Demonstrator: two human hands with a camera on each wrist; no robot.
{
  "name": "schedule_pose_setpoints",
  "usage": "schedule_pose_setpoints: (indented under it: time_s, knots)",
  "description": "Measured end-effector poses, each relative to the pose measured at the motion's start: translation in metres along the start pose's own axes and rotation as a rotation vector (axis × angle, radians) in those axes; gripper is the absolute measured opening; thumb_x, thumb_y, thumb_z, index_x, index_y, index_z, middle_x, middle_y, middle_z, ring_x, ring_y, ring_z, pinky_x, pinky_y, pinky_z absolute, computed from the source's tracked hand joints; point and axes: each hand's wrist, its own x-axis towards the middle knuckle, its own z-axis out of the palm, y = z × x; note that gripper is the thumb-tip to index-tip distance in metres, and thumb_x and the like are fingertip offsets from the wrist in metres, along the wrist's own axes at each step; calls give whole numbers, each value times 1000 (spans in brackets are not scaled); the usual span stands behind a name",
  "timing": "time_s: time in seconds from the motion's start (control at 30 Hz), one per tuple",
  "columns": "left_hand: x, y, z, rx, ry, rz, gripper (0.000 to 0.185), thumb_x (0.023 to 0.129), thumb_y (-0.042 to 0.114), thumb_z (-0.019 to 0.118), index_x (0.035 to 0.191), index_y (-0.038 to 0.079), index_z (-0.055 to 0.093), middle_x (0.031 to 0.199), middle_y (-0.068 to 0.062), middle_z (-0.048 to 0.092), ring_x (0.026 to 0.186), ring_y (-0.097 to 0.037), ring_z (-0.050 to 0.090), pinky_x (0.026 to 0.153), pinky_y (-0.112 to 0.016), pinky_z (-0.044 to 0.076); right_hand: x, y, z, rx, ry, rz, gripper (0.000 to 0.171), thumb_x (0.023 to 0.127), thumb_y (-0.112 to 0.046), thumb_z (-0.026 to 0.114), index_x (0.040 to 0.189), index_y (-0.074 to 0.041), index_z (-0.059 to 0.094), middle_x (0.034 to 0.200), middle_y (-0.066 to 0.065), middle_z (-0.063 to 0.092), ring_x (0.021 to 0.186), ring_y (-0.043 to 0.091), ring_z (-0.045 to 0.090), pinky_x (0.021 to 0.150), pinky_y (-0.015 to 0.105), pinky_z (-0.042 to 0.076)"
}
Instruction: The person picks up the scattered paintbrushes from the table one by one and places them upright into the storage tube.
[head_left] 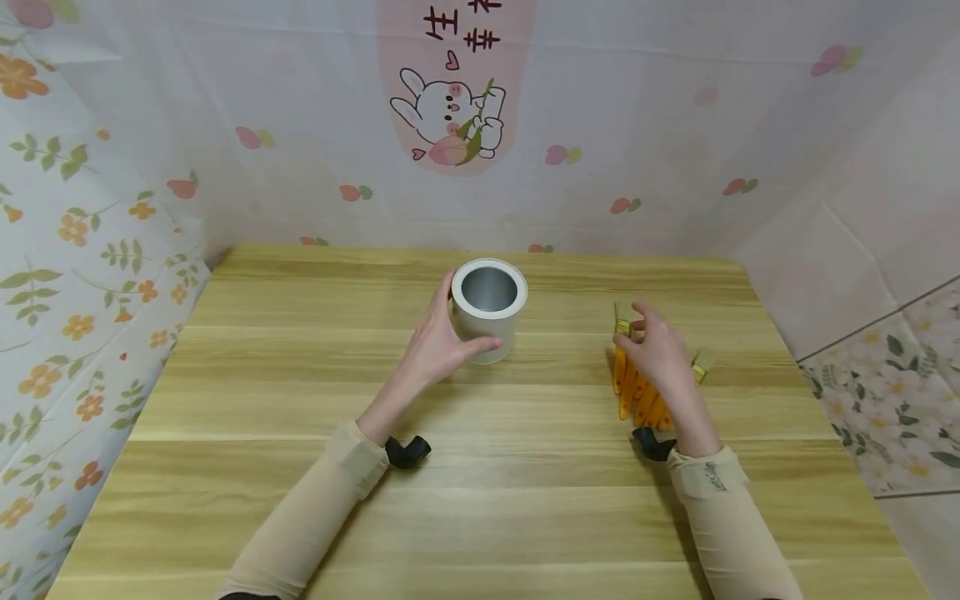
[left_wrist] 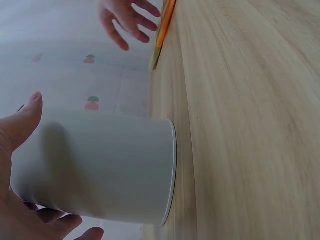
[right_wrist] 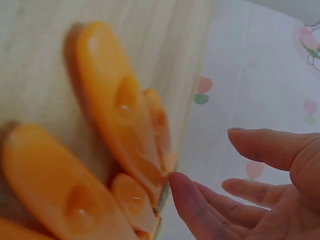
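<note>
A white cylindrical cup (head_left: 488,312) with a grey metal inside stands upright at the middle of the wooden table (head_left: 300,400). My left hand (head_left: 444,337) grips it from the left, thumb on its near side and fingers behind it. The left wrist view has the cup's wall (left_wrist: 110,167) between thumb and fingers. Several orange plastic pieces (head_left: 633,396) with gold ends lie bunched together on the right. My right hand (head_left: 654,343) hovers over their far end, fingers loosely spread and holding nothing. The right wrist view places its fingers (right_wrist: 240,200) just beside the orange pieces (right_wrist: 110,120).
A small gold piece (head_left: 702,364) lies to the right of my right hand. Patterned cloth walls close in the table at the back and on both sides. Bare wood stretches between the cup and the orange pieces and along the near edge.
</note>
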Motion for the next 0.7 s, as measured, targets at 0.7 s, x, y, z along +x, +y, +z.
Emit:
schedule_pose_setpoints:
  time_s: [0.7]
  knots:
    - [5,-4,10,-74,59,33,112,73,40,93,160,22,24,154,-4,46,139,-29,49,111,-59,44,5,-4,18,-137,26,1,73,90,-7,75,152,9,40,132,34,61,114,51,61,95,63,51]
